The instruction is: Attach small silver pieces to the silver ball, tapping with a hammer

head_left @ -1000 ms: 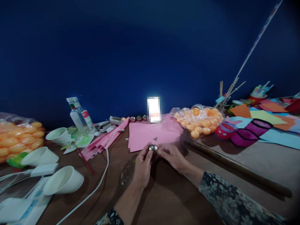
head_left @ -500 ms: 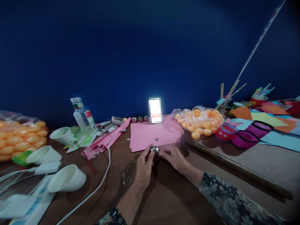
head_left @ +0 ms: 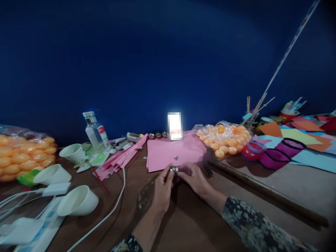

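Note:
A small shiny silver ball (head_left: 174, 169) is held just off the near edge of a stack of pink paper sheets (head_left: 162, 154). My left hand (head_left: 163, 187) pinches it between thumb and fingers from the left. My right hand (head_left: 195, 178) closes on its right side, thumb against it, the other fingertips partly hidden behind. A few tiny silver bits (head_left: 176, 158) lie on the pink paper just beyond the ball. Further back, several similar silver balls (head_left: 158, 134) sit in a row at the paper's far edge.
Bags of orange balls stand left (head_left: 26, 157) and right (head_left: 228, 140). A wooden stick (head_left: 273, 189) lies to the right. Paper cups (head_left: 78, 201), a power strip (head_left: 42, 227), a white cable (head_left: 115, 206) and a glass bottle (head_left: 96, 134) occupy the left. A bright blurred-out rectangle (head_left: 174, 126) stands behind.
The view has shifted slightly. My right fingers have come closer in against the silver ball, while my left hand keeps its pinch on it.

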Tool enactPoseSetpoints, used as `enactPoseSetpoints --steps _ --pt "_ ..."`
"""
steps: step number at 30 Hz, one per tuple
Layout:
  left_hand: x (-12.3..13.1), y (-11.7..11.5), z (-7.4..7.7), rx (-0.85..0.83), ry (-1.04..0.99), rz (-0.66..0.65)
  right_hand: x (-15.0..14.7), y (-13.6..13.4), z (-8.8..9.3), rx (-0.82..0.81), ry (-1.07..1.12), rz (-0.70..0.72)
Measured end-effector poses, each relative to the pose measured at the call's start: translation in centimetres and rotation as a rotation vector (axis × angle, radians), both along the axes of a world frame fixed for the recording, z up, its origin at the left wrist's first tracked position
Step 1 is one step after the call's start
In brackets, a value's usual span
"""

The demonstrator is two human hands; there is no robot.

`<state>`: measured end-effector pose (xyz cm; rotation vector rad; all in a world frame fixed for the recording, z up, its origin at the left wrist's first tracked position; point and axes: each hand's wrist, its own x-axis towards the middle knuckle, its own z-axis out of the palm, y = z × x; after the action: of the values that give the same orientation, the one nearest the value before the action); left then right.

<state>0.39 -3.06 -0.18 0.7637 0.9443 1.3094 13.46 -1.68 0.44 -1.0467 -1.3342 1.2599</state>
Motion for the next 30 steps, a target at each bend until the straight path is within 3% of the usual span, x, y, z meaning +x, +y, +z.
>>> enactPoseSetpoints --steps 7,20,26,30 --pt "0.2 0.0 0.5 -0.012 -0.101 -0.060 0.1 0.0 0.1 -0.089 0.135 0.056" --pt "0.2 -0.3 0.9 0.038 0.186 0.019 -0.3 -0.5 0.1 0.035 0.078 0.041" --pt "-0.1 -0.3 1.2 0.243 0.359 0.052 -0.2 -0.5 -0.1 0.125 0.042 0.116" --pt "0.0 -0.6 1.3 0.276 0.371 -0.003 0.0 -0.5 0.4 0.121 0.041 0.121"
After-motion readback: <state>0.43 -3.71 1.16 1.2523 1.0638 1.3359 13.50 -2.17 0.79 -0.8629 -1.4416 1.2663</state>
